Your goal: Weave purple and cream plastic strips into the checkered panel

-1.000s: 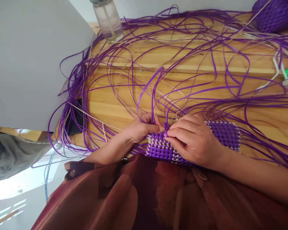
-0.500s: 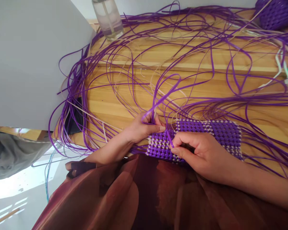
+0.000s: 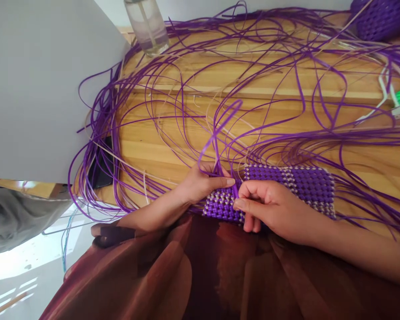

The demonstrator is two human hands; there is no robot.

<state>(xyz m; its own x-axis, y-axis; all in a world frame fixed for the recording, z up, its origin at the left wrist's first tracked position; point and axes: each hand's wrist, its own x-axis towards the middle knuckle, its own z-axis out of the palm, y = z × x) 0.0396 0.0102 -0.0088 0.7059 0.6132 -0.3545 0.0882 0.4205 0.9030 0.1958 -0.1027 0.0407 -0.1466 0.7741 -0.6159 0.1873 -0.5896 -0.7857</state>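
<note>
A woven panel (image 3: 311, 184) of purple and cream plastic strips lies at the table's near edge, with long loose strips running out from its sides. At its upper left edge my left hand (image 3: 208, 182) is closed, thumb pressed down, with purple strips (image 3: 216, 146) rising between the fingers. One of these bends into a loop above the hand. My right hand (image 3: 270, 202) pinches a short length of purple strip (image 3: 235, 190) between thumb and forefinger, just right of my left thumb. It hides part of the panel's middle, and its other fingers curl below.
Loose purple and cream strips (image 3: 100, 106) sprawl over the wooden table (image 3: 146, 146). A clear bottle (image 3: 148, 26) stands at the back left, near a grey panel (image 3: 46, 89). A purple woven piece (image 3: 380, 20) sits at the back right, above a white cable (image 3: 383, 100). Dark flat object (image 3: 102, 166) left.
My right hand has shifted slightly left and closer to my left thumb, its lower fingers now showing. The purple loop above my left hand has narrowed and twisted across itself.
</note>
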